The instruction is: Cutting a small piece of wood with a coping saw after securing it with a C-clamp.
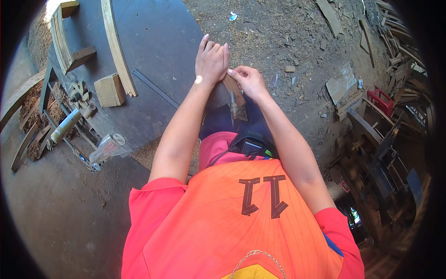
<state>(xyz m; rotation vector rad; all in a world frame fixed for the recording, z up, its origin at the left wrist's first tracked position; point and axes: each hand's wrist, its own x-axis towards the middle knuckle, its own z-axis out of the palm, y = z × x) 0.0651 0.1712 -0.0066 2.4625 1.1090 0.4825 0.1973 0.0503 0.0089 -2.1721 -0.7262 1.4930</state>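
My left hand (212, 63) is raised over the table's right edge, back upward. Its middle fingers are curled in, one outer finger and the thumb point away from me, and the palm is hidden. Beside its wrist, my right hand (251, 83) has thumb and forefinger pinched together; whatever they hold, if anything, is too small to make out. Below the hands, a brown wooden piece (238, 96) lies near my lap. Next to it is a slim metal tool (233, 108) with a pointed end, its kind unclear.
On the dark table (160, 42) lie a curved wooden strip (113, 44), a wooden block (108, 91) and a dark flat bar (155, 88). A spray can (65, 124) and clear plastic bag (109, 147) sit at its left. Wood scraps (404, 88) pile up at right, near a red crate (381, 100).
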